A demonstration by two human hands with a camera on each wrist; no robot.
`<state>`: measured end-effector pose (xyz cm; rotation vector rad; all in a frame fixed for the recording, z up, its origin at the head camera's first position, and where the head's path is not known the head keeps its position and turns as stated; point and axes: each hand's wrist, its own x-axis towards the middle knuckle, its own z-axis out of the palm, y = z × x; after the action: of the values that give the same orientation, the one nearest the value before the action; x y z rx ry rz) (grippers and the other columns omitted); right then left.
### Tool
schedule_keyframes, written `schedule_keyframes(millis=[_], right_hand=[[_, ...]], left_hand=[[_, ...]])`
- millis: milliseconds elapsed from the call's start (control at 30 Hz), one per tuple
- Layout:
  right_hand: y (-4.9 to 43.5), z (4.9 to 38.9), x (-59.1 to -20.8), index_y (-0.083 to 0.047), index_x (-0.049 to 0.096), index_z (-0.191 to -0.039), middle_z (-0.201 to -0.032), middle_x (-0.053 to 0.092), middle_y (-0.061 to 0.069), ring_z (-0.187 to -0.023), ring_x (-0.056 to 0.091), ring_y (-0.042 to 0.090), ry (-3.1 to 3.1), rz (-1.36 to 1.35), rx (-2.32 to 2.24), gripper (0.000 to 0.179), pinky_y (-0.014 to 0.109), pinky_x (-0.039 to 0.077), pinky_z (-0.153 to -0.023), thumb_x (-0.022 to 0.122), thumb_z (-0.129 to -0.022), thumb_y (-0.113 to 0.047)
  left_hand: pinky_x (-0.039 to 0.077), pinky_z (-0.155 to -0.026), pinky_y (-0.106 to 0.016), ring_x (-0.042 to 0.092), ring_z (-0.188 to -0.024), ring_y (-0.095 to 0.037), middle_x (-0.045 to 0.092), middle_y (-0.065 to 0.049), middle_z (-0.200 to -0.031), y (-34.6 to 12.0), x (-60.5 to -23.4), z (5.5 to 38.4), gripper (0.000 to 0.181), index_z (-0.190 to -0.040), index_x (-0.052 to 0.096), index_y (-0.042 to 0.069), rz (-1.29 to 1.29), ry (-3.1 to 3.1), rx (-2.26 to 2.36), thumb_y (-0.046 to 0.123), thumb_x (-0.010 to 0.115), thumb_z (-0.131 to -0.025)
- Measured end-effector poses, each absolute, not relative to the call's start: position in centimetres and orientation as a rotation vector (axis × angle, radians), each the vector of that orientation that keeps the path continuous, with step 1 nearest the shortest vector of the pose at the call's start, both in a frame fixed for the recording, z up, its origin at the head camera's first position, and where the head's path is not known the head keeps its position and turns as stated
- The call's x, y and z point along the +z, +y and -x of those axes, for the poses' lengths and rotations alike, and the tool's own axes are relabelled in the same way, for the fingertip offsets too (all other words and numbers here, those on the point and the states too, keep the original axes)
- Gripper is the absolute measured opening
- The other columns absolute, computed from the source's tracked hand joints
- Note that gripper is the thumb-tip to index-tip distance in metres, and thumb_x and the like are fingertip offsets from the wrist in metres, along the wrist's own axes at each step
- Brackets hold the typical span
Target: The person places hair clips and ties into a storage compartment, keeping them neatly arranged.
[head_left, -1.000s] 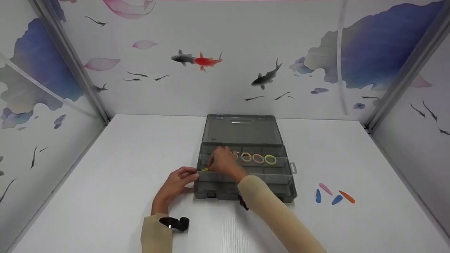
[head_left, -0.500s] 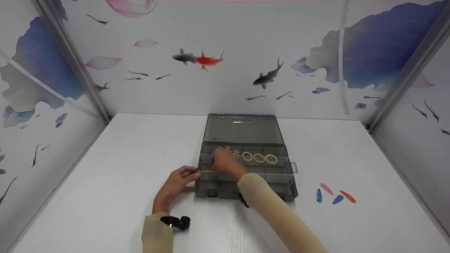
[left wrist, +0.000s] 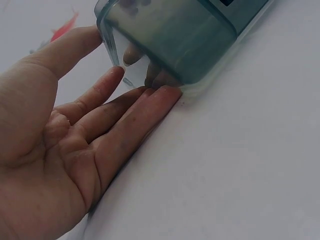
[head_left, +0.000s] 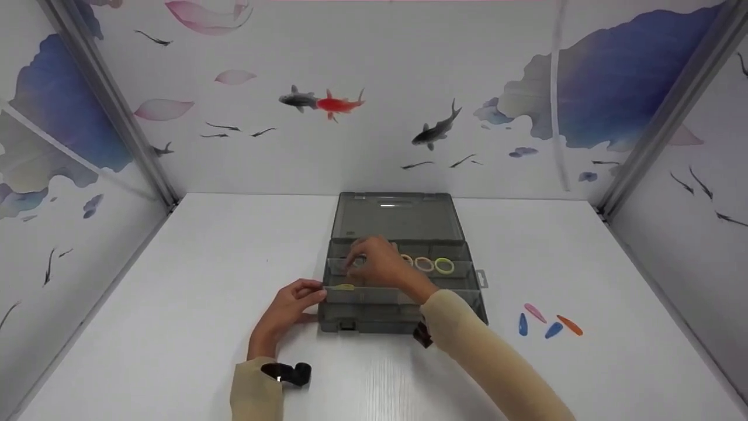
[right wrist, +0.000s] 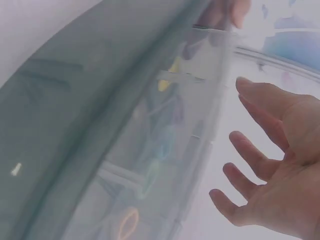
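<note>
A translucent grey compartment box [head_left: 403, 324] lies on the white table with its lid laid back. My left hand [head_left: 290, 307] rests at the box's left side; in the left wrist view its extended fingers [left wrist: 137, 110] touch the wall. My right hand [head_left: 380, 260] hovers over the left part of the box, fingers spread and holding nothing, as the right wrist view shows. A yellow hair clip [head_left: 345, 287] lies in the middle row at the left, below that hand. Small hair ties [head_left: 445, 266] stand along the back row, some hidden behind the hand.
Right of the box lie several snap hair clips: a pink clip [head_left: 535, 313], an orange clip [head_left: 570, 325] and two blue clips [head_left: 523, 324]. Printed white panels [head_left: 263, 164] enclose the table at the back and sides. The open lid [head_left: 394, 216] reaches toward the back panel.
My right hand has let go of the yellow hair clip, lifted and shifted a little right with its fingers opening. The clip stays in the box. My left hand keeps its place.
</note>
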<state>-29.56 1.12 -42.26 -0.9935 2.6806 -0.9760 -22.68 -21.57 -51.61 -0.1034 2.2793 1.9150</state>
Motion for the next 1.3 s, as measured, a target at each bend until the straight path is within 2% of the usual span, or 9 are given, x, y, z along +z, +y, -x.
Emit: schedule_keyframes(millis=[100, 200, 467, 633, 767, 1067, 1300], right_hand=[[1.9, 29.0, -41.9, -0.009, 0.078, -0.1, -0.135, 0.062, 0.017, -0.131, 0.053, 0.034, 2.628, 1.042, -1.133, 0.012, 0.057, 0.041, -0.111, 0.073, -0.092, -0.016], [2.8, 28.2, -41.7, -0.008, 0.077, -0.102, -0.134, 0.062, 0.018, -0.128, 0.055, 0.033, 2.553, 1.068, -1.302, 0.014, 0.053, 0.047, -0.106, 0.071, -0.094, -0.017], [5.6, 26.2, -42.0, -0.017, 0.075, -0.109, -0.132, 0.063, 0.005, -0.129, 0.055, 0.026, 2.453, 1.024, -1.506, 0.017, 0.056, 0.043, -0.11, 0.072, -0.094, -0.022], [7.4, 25.5, -42.4, -0.021, 0.075, -0.109, -0.131, 0.064, 0.004, -0.126, 0.057, 0.025, 2.448, 1.028, -1.56, 0.015, 0.057, 0.045, -0.104, 0.07, -0.095, -0.025], [9.0, 25.2, -42.6, -0.02, 0.074, -0.111, -0.132, 0.063, 0.008, -0.127, 0.056, 0.026, 2.414, 1.026, -1.596, 0.016, 0.057, 0.045, -0.104, 0.068, -0.097, -0.025], [12.9, 25.1, -42.7, -0.019, 0.075, -0.11, -0.128, 0.065, 0.004, -0.118, 0.061, 0.016, 2.482, 0.942, -1.585, 0.016, 0.032, 0.052, -0.097, 0.069, -0.096, -0.024], [16.2, 25.4, -42.4, -0.016, 0.075, -0.108, -0.124, 0.067, 0.008, -0.114, 0.061, 0.01, 2.548, 0.882, -1.561, 0.015, 0.025, 0.052, -0.091, 0.068, -0.096, -0.02]], left_hand=[[0.057, -0.093, -0.041, 0.06, -0.119, -0.022, 0.064, -0.014, -0.133, -21.6, -51.7, 22.7, 0.054, -0.133, 0.057, 0.005, 0.106, 2.269, 1.916, 0.037, 0.072, -0.093], [0.059, -0.091, -0.042, 0.061, -0.118, -0.024, 0.063, -0.017, -0.133, -21.7, -51.9, 22.8, 0.054, -0.134, 0.056, 0.002, 0.104, 2.253, 1.932, 0.034, 0.072, -0.093], [0.059, -0.09, -0.041, 0.061, -0.116, -0.021, 0.065, -0.014, -0.13, -21.5, -52.1, 23.0, 0.051, -0.13, 0.059, 0.004, 0.129, 2.269, 1.929, 0.036, 0.073, -0.092], [0.058, -0.092, -0.041, 0.06, -0.118, -0.021, 0.065, -0.013, -0.131, -21.4, -51.9, 22.8, 0.051, -0.13, 0.059, 0.005, 0.13, 2.29, 1.916, 0.037, 0.073, -0.092], [0.058, -0.093, -0.041, 0.06, -0.12, -0.023, 0.065, -0.013, -0.131, -21.4, -51.8, 22.8, 0.051, -0.13, 0.059, 0.005, 0.125, 2.294, 1.918, 0.036, 0.073, -0.092], [0.057, -0.095, -0.043, 0.06, -0.12, -0.024, 0.065, -0.013, -0.13, -21.5, -51.8, 22.7, 0.05, -0.131, 0.059, 0.005, 0.118, 2.31, 1.908, 0.036, 0.072, -0.093], [0.057, -0.095, -0.043, 0.06, -0.119, -0.023, 0.065, -0.012, -0.129, -21.4, -51.8, 22.7, 0.05, -0.131, 0.059, 0.005, 0.128, 2.284, 1.93, 0.035, 0.072, -0.093]])
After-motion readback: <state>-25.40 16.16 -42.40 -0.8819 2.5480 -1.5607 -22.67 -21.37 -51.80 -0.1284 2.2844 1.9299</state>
